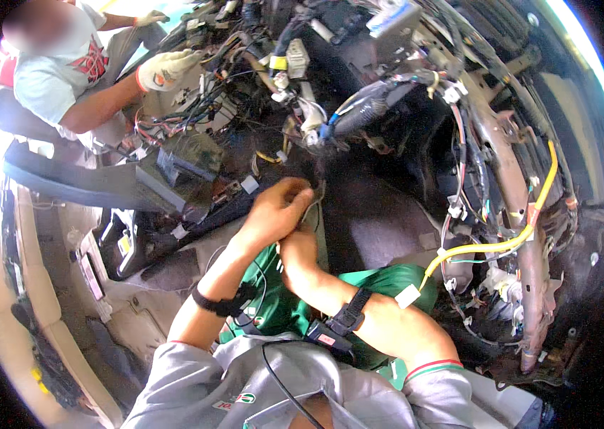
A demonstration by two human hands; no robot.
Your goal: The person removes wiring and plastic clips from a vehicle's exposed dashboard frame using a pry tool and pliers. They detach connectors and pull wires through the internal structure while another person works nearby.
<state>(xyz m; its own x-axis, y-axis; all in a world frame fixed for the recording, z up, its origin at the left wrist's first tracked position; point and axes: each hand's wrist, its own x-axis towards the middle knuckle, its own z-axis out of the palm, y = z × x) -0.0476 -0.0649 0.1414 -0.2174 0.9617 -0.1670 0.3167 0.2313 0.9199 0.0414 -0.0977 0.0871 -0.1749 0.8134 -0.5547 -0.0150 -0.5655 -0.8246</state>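
My left hand is in the middle of the view, its fingers curled inward toward the thumb. Right up against it, my right hand sits lower and partly beneath, so its fingers are hidden. A thin wire runs up beside the left fingertips, toward the dark harness. Whatever lies between the hands is too small or covered to name. Black straps circle both of my forearms, and a small black box rests near the right one.
Around me is a stripped vehicle interior. A thick wiring harness hangs ahead. On the right a yellow-sleeved cable with a white connector crosses near a brown metal bar. A gloved co-worker handles wires at far left, near the black console.
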